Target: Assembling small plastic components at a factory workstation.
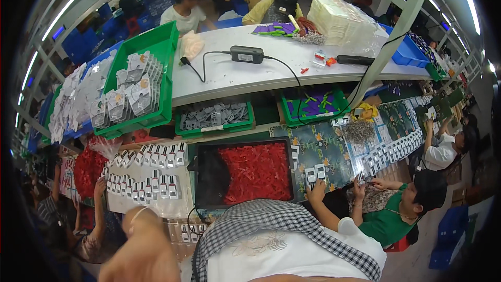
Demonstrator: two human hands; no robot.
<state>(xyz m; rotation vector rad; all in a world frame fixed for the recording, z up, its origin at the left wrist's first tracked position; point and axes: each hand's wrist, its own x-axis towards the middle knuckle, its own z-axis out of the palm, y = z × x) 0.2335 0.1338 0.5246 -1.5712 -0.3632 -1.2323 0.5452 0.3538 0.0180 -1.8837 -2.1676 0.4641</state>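
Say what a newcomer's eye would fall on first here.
Probably the bright red pieces heaped in the black tray at centre. Next, the large green bin of stacked pale parts at upper left, then rows of small grey-and-white devices below it in view, beyond the blurred left hand.

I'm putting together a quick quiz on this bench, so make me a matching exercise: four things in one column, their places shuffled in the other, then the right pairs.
Things
1. Red pieces
2. Adapter
3. Right hand
4. Grey parts

Places
A. Next to two white devices
B. In a green bin under the shelf
C. In the black tray
D. On top of the white shelf

Pairs: 1-C, 2-D, 3-A, 4-B
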